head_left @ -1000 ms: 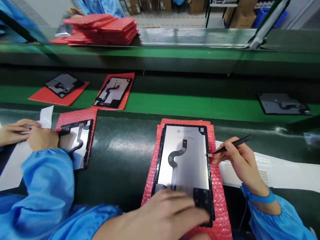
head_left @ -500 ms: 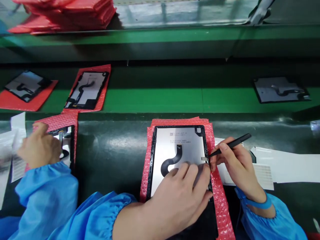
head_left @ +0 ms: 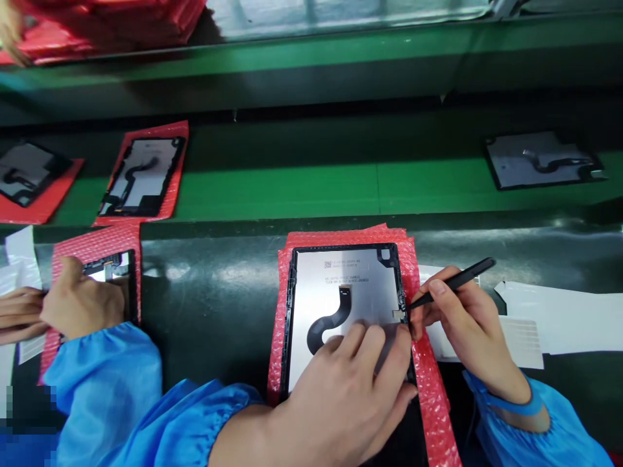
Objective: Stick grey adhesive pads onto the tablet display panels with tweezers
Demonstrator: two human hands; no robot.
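A tablet screen (head_left: 316, 305) lies back side up before me, silver with a black frame and a curved black ribbon cable (head_left: 335, 318). Across its lower part rests my left hand (head_left: 345, 389), fingers bent together over the right edge with the thumb beside it; the fingertips are partly hidden. In my right hand (head_left: 457, 318), black tweezers (head_left: 455, 282) are pinched, their tip at the screen's right edge. That tip meets a small pale tab (head_left: 399, 315) there. Red bubble wrap (head_left: 431, 402) lies beneath the screen.
At left, a co-worker's hands (head_left: 87, 301) work over another screen (head_left: 129, 279) on red wrap. Several more screens (head_left: 146, 172) lie on the green ledge (head_left: 292, 191), one of them at right (head_left: 540, 162). White sheets (head_left: 569, 318) lie right of my screen. Red packs (head_left: 121, 26) are stacked upper left.
The view has shifted slightly. My hands stay in nearly the same place on the screen, tweezers still at its right edge. The co-worker's second hand now shows more clearly at far left.
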